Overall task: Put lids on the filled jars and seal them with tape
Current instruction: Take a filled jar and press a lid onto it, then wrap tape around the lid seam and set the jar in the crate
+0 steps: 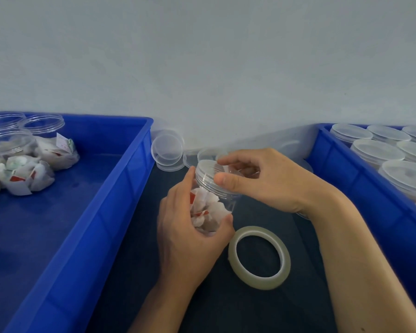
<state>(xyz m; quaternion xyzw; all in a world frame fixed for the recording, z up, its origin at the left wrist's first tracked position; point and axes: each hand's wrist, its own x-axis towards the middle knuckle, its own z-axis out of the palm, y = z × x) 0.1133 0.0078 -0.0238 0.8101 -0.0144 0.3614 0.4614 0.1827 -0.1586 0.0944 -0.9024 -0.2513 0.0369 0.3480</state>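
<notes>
Left hand [190, 227] wraps its curled fingers round a clear jar [214, 203] of white sachets at centre frame, tilted toward 11 o'clock. Right hand [262, 181] pinches the jar's lid [208, 168] at its rim. At 5 o'clock from the jar, a tape roll [259, 257] lies flat; loose lids [167, 151] sit at 11 o'clock.

left crate [87, 212]: strong blue | right crate [360, 188]: same blue | table surface [226, 308]: very dark, almost black | jar [214, 200]: clear, white sachets with red marks inside | tape roll [259, 257]: pale, translucent | wall [202, 56]: light grey
</notes>
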